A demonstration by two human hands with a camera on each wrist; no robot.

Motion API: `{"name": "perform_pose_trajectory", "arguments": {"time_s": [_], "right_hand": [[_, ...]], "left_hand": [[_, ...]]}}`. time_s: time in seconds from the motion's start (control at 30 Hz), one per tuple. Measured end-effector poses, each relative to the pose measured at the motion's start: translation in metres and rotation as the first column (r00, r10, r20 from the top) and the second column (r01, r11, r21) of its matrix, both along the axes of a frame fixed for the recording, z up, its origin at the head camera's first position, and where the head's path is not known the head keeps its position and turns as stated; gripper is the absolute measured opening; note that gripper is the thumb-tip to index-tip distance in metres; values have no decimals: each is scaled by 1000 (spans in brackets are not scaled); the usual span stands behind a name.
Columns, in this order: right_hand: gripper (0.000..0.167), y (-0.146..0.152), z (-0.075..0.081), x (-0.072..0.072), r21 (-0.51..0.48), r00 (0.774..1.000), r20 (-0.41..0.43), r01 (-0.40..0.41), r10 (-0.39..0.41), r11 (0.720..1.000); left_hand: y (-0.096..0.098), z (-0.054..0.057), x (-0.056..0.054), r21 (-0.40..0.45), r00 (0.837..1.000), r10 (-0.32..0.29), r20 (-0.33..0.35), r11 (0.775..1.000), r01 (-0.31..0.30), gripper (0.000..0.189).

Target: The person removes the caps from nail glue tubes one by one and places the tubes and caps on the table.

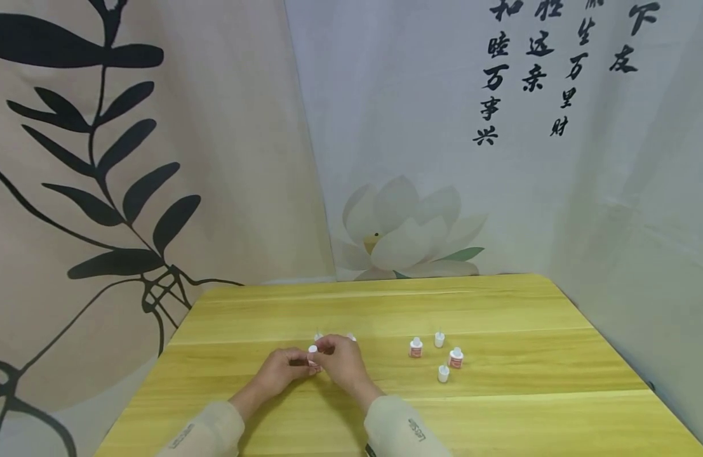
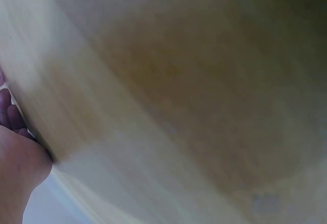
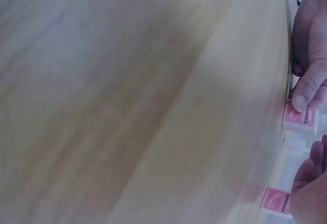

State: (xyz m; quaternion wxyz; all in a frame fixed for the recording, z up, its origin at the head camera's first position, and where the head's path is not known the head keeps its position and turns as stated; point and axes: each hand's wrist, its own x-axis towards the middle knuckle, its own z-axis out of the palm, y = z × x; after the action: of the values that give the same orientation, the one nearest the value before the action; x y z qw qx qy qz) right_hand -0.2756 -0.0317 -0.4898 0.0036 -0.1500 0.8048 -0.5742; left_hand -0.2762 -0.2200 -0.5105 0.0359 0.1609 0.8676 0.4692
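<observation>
A small white bottle with a pink label [image 1: 314, 359] stands upright between my two hands. My left hand [image 1: 281, 370] grips its body, with the thumb over the label in the right wrist view, where the bottle [image 3: 299, 117] lies sideways. My right hand [image 1: 344, 363] has its curled fingers at the bottle's white cap, pinching it. Just behind the hands, a small white cap [image 1: 318, 336] and the top of another bottle [image 1: 352, 337] peek out, partly hidden. In the right wrist view that other pink-labelled bottle [image 3: 276, 201] shows beside my right hand [image 3: 309, 196].
To the right on the wooden table [image 1: 517, 368] stand two pink-labelled bottles [image 1: 416, 347] [image 1: 456, 358] and two small white caps [image 1: 439, 339] [image 1: 444, 373]. Behind the table hangs a printed cloth [image 1: 260, 158] with leaves, a flower and writing.
</observation>
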Motion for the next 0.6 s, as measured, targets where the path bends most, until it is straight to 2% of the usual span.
{"name": "perform_pose_trajectory", "arguments": {"time_s": [0.33, 0.6], "right_hand": [[11, 1, -2, 0, -13, 1000, -8, -2, 2, 1000], [13, 0, 0, 1, -9, 1000, 0, 4, -4, 1000]], "left_hand": [[-1, -3, -3, -16, 1000, 5, -4, 1000, -6, 21], [-2, 0, -1, -19, 1000, 8, -15, 1000, -8, 20]]}}
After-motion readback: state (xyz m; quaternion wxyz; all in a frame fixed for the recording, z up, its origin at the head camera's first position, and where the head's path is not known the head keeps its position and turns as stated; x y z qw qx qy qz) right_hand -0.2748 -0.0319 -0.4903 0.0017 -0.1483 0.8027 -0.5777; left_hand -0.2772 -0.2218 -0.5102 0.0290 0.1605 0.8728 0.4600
